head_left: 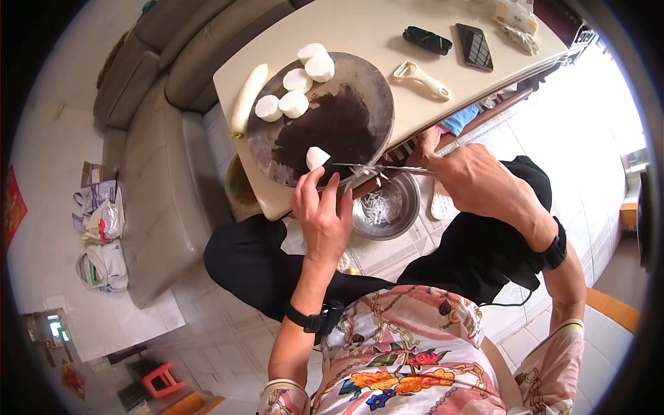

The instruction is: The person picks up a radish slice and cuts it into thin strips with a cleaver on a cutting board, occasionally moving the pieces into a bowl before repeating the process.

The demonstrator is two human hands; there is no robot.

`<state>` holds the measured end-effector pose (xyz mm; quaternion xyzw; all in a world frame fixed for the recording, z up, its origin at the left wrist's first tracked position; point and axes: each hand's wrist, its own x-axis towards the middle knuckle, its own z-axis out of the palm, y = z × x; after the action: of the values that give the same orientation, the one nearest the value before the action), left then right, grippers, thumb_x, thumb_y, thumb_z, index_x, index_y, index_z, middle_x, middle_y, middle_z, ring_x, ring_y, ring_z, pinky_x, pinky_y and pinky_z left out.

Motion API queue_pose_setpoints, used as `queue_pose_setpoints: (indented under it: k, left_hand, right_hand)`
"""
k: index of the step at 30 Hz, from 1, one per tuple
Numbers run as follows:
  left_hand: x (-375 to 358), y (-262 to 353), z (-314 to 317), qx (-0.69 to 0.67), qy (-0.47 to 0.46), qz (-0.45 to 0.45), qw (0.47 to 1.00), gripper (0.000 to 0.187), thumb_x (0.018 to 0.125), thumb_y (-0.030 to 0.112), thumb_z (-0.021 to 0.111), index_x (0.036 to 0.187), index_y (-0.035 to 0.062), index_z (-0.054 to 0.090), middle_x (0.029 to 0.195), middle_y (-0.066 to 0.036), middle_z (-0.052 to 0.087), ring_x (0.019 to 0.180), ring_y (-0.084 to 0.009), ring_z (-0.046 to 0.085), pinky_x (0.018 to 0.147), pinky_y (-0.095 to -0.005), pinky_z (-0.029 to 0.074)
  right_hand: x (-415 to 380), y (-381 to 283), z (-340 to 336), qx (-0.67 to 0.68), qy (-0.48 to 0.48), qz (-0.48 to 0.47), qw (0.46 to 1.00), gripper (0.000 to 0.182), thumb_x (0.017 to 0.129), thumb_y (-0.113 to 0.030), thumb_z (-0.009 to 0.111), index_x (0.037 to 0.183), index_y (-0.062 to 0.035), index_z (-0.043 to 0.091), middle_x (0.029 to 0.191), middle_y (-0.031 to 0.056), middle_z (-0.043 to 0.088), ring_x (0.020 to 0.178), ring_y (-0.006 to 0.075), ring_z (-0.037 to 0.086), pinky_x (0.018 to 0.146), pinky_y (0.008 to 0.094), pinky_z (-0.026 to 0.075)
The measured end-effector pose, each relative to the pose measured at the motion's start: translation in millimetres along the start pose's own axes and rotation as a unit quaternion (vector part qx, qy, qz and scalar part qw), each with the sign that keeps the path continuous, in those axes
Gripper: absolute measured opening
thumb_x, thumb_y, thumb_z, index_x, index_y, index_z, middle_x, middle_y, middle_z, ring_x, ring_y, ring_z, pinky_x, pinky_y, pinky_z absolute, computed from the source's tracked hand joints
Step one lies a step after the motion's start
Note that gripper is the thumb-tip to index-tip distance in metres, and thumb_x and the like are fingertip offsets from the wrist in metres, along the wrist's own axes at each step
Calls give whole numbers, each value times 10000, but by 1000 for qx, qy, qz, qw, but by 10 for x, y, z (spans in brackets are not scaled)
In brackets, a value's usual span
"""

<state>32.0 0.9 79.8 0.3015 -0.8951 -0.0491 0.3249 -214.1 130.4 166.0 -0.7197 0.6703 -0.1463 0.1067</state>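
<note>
My right hand is closed round the handle of a knife, whose blade reaches left over the near edge of a round, dark-stained cutting board. Several thin white strips lie at the blade. My left hand has its fingers apart at the board's near edge. One fingertip is at a cut chunk of white radish, seemingly touching it. Below the board edge, a metal bowl on the floor holds many white strips. Several thick peeled radish pieces stand at the board's far left.
A whole long peeled white radish lies left of the board on the table. Right of it are a peeler, a dark glasses-like object and a phone. A grey sofa stands at left.
</note>
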Motion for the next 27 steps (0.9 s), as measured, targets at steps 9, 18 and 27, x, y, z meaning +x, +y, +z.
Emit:
queue_pose_setpoints:
  k: [9, 18, 27]
  left_hand:
    - [-19, 68, 79, -68, -24, -74, 995, 378, 795, 18, 772, 1165, 22, 699, 981, -92, 650, 866, -235, 660, 798, -327, 533]
    - [251, 369, 85, -663, -77, -393, 632, 453, 958, 155, 693, 1344, -4, 518, 1102, -89, 673, 958, -144, 661, 884, -291, 551]
    - [185, 374, 242, -712, -84, -380, 584, 119, 965, 75, 655, 1081, 68, 631, 973, -28, 693, 888, -110, 672, 805, -296, 600]
  right_hand:
    - [-45, 166, 183, 155, 104, 53, 981, 76, 799, -45, 634, 762, 21, 621, 589, 188, 550, 615, 387, 605, 591, 433, 485]
    - [114, 86, 296, 524, -36, 162, 835, 245, 896, -118, 557, 724, 53, 596, 579, 37, 592, 436, 91, 513, 435, 254, 402]
    - [140, 12, 330, 575, -10, 133, 807, 217, 901, -97, 553, 748, 51, 598, 577, 37, 585, 438, 83, 502, 441, 264, 409]
